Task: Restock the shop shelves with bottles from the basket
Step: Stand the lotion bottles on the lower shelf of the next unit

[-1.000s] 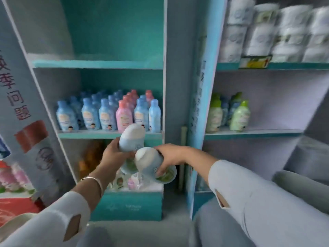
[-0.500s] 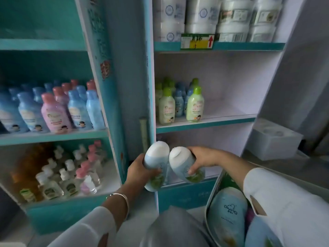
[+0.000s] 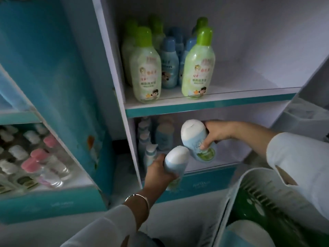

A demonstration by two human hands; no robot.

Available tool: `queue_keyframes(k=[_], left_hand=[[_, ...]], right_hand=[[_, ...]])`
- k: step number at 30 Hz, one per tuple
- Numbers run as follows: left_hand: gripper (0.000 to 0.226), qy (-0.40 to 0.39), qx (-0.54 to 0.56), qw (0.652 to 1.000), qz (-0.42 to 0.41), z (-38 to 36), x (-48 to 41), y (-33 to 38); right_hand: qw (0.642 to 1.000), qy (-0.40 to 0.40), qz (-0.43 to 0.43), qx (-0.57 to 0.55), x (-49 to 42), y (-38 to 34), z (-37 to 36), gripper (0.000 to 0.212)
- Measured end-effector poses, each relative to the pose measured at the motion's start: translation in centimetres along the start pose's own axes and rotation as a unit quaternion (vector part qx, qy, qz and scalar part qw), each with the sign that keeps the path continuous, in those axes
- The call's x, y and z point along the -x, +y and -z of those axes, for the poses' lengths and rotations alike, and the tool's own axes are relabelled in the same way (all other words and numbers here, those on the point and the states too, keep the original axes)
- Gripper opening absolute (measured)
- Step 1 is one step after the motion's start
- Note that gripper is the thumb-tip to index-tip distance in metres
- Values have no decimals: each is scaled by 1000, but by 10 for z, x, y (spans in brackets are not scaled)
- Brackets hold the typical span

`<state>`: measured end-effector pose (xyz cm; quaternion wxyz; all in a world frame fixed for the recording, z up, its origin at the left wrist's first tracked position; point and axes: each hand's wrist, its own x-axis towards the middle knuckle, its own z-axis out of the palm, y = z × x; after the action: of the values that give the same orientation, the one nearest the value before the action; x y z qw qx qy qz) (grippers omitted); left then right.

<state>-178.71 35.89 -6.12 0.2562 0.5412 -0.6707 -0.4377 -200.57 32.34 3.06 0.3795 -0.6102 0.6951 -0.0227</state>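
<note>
Left bottle, white cap uppermost, blue body, at lower centre of frame; gripped about the body by left hand, fingers curled round it. Bangle on that wrist.

Right bottle, same kind, just above and to the right, tilted with cap toward upper left; gripped by right hand, thumb pressed on the green label, fingers wrapped behind. Bottles just beside each other; contact not discernible.

Both held before the opening of the lower shelf, with dim bottles at its left end.

Upper shelf, upper centre: green bottles upright in front, blue bottles behind.

Basket, lower right: white rim, green inside, white-capped bottle within at the bottom edge.

Small bottles, pink and white caps, far left.
</note>
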Motion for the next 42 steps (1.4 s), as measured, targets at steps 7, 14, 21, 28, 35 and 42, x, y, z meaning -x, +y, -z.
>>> queue_keyframes(k=[7,14,21,28,35,42], left_hand=[[45,99,78,992,20,-37,-31,-10],[49,67,94,993,38,-56,-63,-23],[59,55,89,994,37,-62,-72,-31],[53,30,-124,991,-34,-52,-84,-16],[55,6,-230,973,-22,-48,-105,2],[52,6,-267,963,-44,-46,-129,4]], right_hand=[[994,47,-7,-94,-57,30,-21,64],[984,87,2,-157,-88,54,-31,75],[976,117,16,-182,-88,57,-35,73],[981,118,20,-155,-86,49,-37,73],[978,139,-19,-154,-82,58,-40,70],[959,139,-57,-241,-96,71,-52,73]])
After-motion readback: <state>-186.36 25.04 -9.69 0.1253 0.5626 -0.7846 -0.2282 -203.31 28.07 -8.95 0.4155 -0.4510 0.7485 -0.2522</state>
